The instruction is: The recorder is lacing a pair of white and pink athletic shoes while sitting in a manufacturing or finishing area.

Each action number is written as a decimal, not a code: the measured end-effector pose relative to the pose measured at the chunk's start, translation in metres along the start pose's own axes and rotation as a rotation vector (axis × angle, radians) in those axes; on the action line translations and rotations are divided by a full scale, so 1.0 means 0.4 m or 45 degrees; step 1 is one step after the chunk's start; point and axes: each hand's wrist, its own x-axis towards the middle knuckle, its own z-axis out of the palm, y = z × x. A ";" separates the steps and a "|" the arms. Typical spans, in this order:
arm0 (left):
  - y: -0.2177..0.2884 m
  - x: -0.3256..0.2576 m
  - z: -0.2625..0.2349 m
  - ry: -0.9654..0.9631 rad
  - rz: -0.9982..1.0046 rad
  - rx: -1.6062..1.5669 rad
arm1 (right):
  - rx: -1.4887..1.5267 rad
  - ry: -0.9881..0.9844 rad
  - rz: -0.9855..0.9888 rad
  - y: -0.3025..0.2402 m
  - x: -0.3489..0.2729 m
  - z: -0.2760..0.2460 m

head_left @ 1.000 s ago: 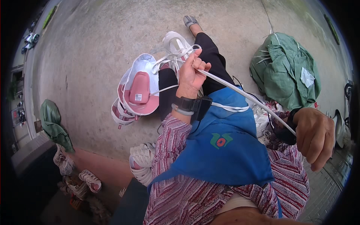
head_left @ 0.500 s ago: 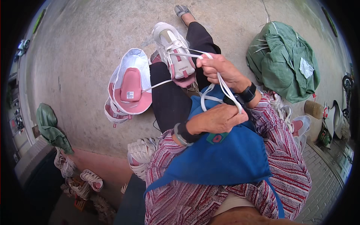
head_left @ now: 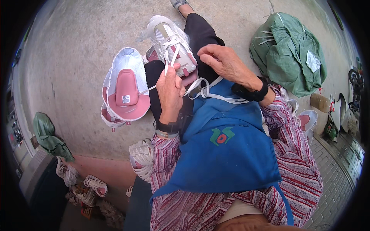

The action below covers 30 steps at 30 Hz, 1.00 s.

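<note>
A white and grey sneaker upper (head_left: 169, 40) with pink trim rests by my knees, its toe pointing away from me. White shoelaces (head_left: 204, 92) run through its eyelets, and a long loop lies across my blue apron (head_left: 239, 161). My left hand (head_left: 169, 90) is closed, pinching a strand of lace just beside the upper's near end. Off to the right of it, my right hand (head_left: 227, 67) hovers over my dark-trousered leg with fingers stretched out and nothing visible in them. Left of my knee lies a stack of white-lined, pink uppers (head_left: 133, 111) with a pink padded tongue (head_left: 127, 86).
A large green sack (head_left: 289, 57) stands at the far right on the concrete floor (head_left: 88, 57). Laced uppers (head_left: 140, 159) sit by my left elbow, more (head_left: 304, 121) by my right. A smaller green bag (head_left: 48, 133) lies at the left, above several uppers (head_left: 94, 184).
My left hand has moved from my lap up and left to the upper, now pinching a lace there. My right hand has let go of the lace loop and opened; the loop has dropped onto the apron.
</note>
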 end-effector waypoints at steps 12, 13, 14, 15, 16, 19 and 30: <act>-0.029 -0.091 0.057 -0.294 0.294 0.843 | 1.354 -0.292 0.678 -0.018 0.022 0.131; 0.006 -0.087 0.057 -0.401 0.114 0.933 | 1.359 -0.283 0.689 -0.005 0.024 0.118; 0.032 -0.080 0.047 -0.507 -0.068 1.020 | 1.308 -0.361 0.688 0.012 0.023 0.098; 0.045 -0.052 0.017 -0.601 0.239 1.101 | 1.257 -0.448 0.675 0.022 0.026 0.085; 0.052 -0.017 -0.010 -0.339 0.358 1.149 | 1.180 -0.422 0.656 0.027 0.027 0.086; 0.081 0.078 -0.015 0.231 0.613 1.343 | 1.041 -0.432 0.645 0.014 0.042 0.094; 0.091 0.192 -0.007 0.078 1.108 2.084 | 1.076 -0.426 0.676 0.026 0.036 0.106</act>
